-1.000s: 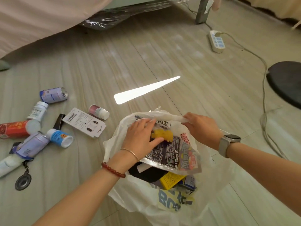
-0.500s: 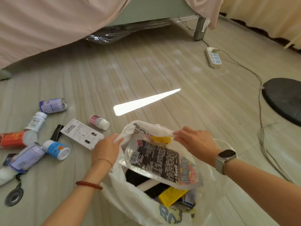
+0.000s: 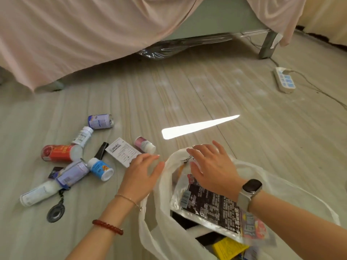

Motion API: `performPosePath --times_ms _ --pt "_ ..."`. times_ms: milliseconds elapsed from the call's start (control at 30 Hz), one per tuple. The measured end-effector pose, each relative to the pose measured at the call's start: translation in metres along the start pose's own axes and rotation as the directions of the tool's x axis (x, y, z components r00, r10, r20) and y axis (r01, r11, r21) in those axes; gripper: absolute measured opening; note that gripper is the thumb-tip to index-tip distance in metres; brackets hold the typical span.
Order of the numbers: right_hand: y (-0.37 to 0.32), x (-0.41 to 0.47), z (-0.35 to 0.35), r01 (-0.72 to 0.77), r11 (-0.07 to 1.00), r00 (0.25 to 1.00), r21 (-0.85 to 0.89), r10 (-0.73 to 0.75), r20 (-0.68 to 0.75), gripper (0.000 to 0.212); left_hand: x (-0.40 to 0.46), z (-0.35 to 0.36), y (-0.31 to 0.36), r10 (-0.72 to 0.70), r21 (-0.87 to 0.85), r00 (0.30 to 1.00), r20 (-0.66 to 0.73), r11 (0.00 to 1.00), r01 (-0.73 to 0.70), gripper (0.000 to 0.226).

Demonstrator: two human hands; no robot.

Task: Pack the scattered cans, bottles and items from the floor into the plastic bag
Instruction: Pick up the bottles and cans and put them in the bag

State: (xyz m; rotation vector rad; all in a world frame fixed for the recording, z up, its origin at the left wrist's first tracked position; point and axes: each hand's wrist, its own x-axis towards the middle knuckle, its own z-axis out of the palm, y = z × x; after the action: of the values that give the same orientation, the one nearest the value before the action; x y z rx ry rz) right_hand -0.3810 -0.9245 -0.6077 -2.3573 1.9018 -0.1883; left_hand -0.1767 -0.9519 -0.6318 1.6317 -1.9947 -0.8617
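Fingers [image 3: 150,158] of the left hand [image 3: 139,177] stretch out loose and empty just beside the white card [image 3: 123,153] on the floor [image 3: 244,147], while the right hand [image 3: 210,169] hovers spread and flat over the mouth of the plastic bag [image 3: 161,228], gripping nothing. Nearest the camera, the bag sags open on the floor, already holding a dark printed foil packet [image 3: 212,203] and a yellow item [image 3: 227,247]. Neither hand holds the rim, so in all likelihood the soft mouth could fold shut or slump sideways before the next item arrives.

Left of the bag lies the unpacked scatter: a blue-labelled bottle [image 3: 100,168], a purple-labelled container [image 3: 72,173] resting against a pale tube [image 3: 37,194], a red bottle [image 3: 58,152], a round keyring tag [image 3: 55,212] and a black strip [image 3: 101,151]. A pink-labelled bottle [image 3: 144,144] lies touching the card's far edge; sliding the card out carelessly may set it rolling. Further off lie a white pill bottle [image 3: 82,136] and a purple can [image 3: 100,121] on its side. Beyond, a power strip [image 3: 284,79] sits near the draped bed [image 3: 93,34].
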Motion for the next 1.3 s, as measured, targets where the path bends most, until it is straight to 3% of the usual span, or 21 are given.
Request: performPosePath --times_ms 67,167,333,467,567,633,700,767,867,967,1133,1300 --pt "-0.023 0.023 0.002 0.055 0.995 0.998 0.084 -0.056 0.008 0.048 0.010 -0.010 -0.025 -0.030 0.087 0.996 -0.085 0.996 0.037 0.044" --pt "-0.047 0.067 0.014 -0.017 0.969 0.995 0.248 -0.009 0.103 0.041 0.024 -0.015 -0.073 -0.096 0.259 0.990 -0.106 0.958 0.121 0.037" --pt "-0.064 0.138 0.063 -0.263 0.925 0.941 0.275 0.183 0.283 0.038 0.049 0.000 -0.125 -0.178 0.463 0.981 0.079 0.878 0.122 0.050" --pt "-0.072 0.164 0.103 -0.245 0.951 0.913 0.188 0.161 0.376 0.046 0.065 0.026 -0.140 -0.186 0.533 0.948 0.257 0.846 0.021 0.057" --pt "-0.081 0.173 0.125 -0.210 0.945 0.919 0.252 0.102 0.382 0.052 0.046 0.041 -0.151 -0.163 0.472 0.950 0.265 0.881 0.020 0.060" --pt "-0.085 0.175 0.138 -0.198 0.951 0.929 0.237 0.105 0.354 0.050 0.025 0.041 -0.156 -0.049 0.429 0.992 0.118 0.903 -0.007 0.061" --pt "-0.087 0.173 0.147 -0.196 0.964 0.952 0.182 0.143 0.270 0.045 0.012 0.041 -0.164 0.064 0.407 0.995 -0.073 0.913 -0.029 0.037" --pt "-0.090 0.169 0.155 -0.221 0.960 0.962 0.173 0.186 0.198 0.042 0.010 0.039 -0.168 -0.005 0.373 0.984 -0.177 0.925 0.072 0.030" --pt "-0.094 0.164 0.161 -0.294 0.921 0.949 0.256 0.249 0.194 0.038 0.017 0.037 -0.162 -0.219 0.348 0.962 -0.164 0.900 0.264 0.056" --pt "-0.094 0.163 0.155 -0.347 0.882 0.923 0.319 0.261 0.283 0.035 0.017 0.048 -0.156 -0.296 0.387 0.949 -0.105 0.867 0.313 0.078" --pt "-0.092 0.151 0.122 -0.434 0.748 0.887 0.502 0.257 0.383 0.045 0.013 0.055 -0.147 -0.398 0.190 0.898 -0.186 0.883 0.430 0.069" --pt "-0.084 0.127 0.065 -0.325 0.597 0.940 0.733 0.288 0.182 0.040 0.010 0.023 -0.117 -0.307 -0.041 0.908 -0.287 0.950 0.308 0.063"
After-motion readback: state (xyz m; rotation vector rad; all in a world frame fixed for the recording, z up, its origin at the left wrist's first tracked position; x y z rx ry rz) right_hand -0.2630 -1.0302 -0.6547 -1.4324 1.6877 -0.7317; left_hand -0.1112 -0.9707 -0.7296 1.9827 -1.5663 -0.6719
